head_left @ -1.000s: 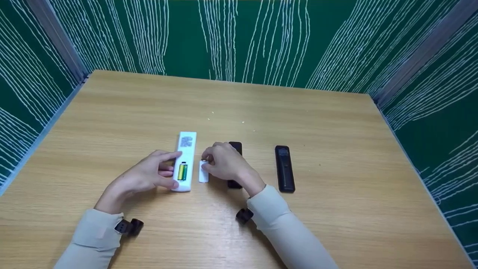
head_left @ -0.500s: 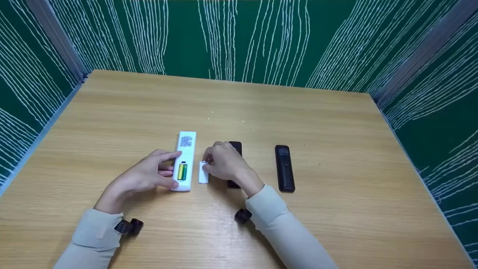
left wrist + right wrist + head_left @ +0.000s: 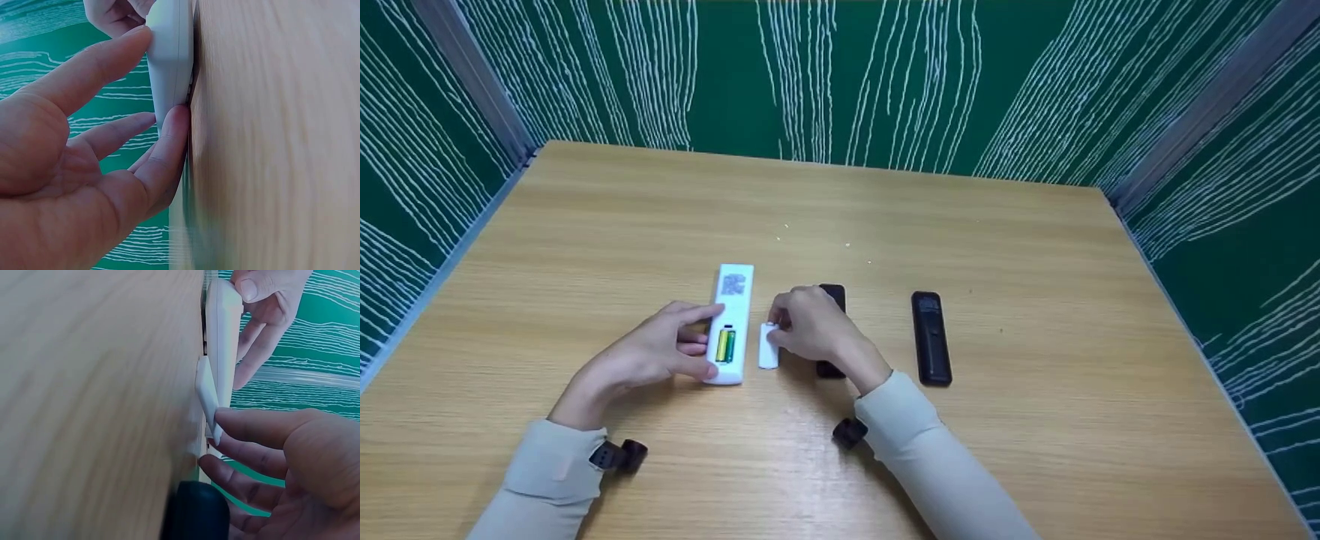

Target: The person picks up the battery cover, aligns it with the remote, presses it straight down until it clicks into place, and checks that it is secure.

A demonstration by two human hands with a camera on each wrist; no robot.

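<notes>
A white remote control [image 3: 737,307] lies back side up, its battery compartment uncovered with two batteries [image 3: 726,346] side by side inside. My left hand [image 3: 656,346] holds it from the left, thumb at its near corner and index finger farther up the edge. To its right, my right hand [image 3: 810,322] pinches the far end of a white battery cover [image 3: 768,352] between thumb and finger. In the right wrist view that cover [image 3: 207,391] is tilted, its pinched end raised and its other end close over the table, beside the remote.
One black remote [image 3: 831,370] lies partly hidden under my right hand. A second black remote [image 3: 932,339] lies farther right on the wooden table [image 3: 1035,435]. Small pale crumbs dot the table beyond the hands. Green, white-streaked panels [image 3: 735,90] stand around the table.
</notes>
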